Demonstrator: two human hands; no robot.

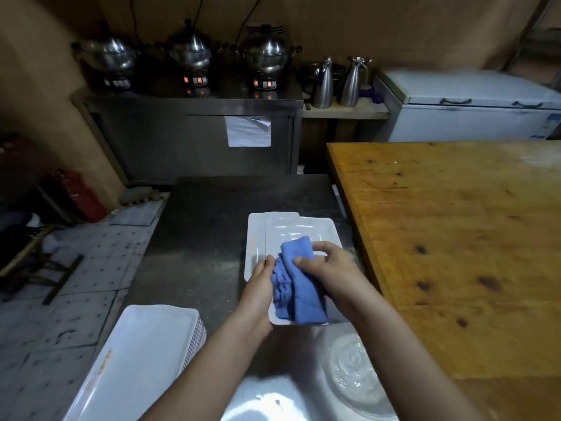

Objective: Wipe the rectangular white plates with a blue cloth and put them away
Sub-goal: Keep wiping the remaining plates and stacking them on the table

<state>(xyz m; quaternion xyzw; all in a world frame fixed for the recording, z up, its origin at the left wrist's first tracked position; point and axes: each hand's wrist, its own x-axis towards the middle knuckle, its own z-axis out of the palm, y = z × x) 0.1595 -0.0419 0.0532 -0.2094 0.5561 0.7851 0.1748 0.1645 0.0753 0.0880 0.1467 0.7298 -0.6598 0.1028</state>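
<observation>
At 7 o'clock a stack of white plates (145,344) is cut off by the frame. At centre the left hand (258,287) closes its grip on the rim of the held plate (303,227), which looks stiff, breakable and probably slick, best taken by its long edges. The right hand (331,268) pinches the soft blue cloth (296,284) against it, hiding its near end. Whether it rests on the plate beneath (256,235) is unclear.

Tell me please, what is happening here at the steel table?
A person is wiping a rectangular white plate with a blue cloth. The left hand holds the plate by its left edge, and the right hand grips the cloth and presses it on the plate. A second white plate lies partly under it on the steel table. A stack of white plates stands at the near left; which ones are already wiped I cannot tell.
</observation>
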